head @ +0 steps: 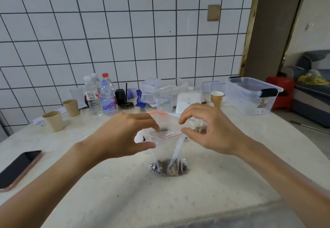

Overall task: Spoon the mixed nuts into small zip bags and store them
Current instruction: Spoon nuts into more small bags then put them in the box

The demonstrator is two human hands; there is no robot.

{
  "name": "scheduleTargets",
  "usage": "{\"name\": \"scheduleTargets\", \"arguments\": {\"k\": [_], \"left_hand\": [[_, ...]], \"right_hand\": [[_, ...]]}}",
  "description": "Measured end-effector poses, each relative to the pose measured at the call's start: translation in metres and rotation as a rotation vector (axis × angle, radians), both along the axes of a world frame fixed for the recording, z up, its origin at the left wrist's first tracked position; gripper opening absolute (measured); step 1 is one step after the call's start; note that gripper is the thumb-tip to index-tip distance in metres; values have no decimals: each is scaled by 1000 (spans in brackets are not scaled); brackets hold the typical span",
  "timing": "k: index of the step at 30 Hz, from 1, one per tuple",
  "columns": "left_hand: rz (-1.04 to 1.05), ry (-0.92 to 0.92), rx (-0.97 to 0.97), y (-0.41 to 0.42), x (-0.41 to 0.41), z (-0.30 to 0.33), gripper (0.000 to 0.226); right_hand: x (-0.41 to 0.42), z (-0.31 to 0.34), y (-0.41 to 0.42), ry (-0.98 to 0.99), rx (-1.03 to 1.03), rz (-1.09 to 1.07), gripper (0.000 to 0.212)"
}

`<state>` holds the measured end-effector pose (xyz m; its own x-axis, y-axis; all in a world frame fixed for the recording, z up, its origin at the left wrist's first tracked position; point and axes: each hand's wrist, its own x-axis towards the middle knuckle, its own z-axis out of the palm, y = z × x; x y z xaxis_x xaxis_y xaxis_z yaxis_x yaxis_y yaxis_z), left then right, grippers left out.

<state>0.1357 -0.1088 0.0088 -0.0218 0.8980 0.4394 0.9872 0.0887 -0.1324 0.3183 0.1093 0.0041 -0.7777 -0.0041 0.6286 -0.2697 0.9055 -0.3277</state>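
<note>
A small clear zip bag [165, 153] with a red seal line stands on the pale table [125, 192], dark mixed nuts [168, 168] heaped in its bottom. My left hand [125, 134] pinches the bag's top left edge between thumb and fingers. My right hand [210, 129] pinches the top right edge. A white spoon handle [175, 151] leans inside the bag. Behind my hands lies a larger clear bag with a pink zip edge [158, 112] and more nuts [200, 129], mostly hidden.
A phone [17, 168] lies at the left edge. Three paper cups [53, 121] [71, 107] [217, 98], water bottles [107, 97], small clear boxes [150, 91] and a large clear storage bin [253, 95] line the back of the table by the tiled wall.
</note>
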Motion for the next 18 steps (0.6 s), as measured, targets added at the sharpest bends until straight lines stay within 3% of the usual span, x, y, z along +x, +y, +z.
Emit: {"name": "scheduleTargets", "arguments": {"k": [4,7,12,18], "left_hand": [[131,200,-107,9,-11,-5,34],[172,208,-122,14,-18,2,24],[124,81,-70,13,-21,23,37],[18,45,-155,12,-19,39,38]], "right_hand": [[-8,-5,-2,-164,435,-50,39],[-16,-2,0,-220,661,-131,30],[-25,19,0,-156,566,-106,10],[-32,44,-2,-274,578,-127,24]]}}
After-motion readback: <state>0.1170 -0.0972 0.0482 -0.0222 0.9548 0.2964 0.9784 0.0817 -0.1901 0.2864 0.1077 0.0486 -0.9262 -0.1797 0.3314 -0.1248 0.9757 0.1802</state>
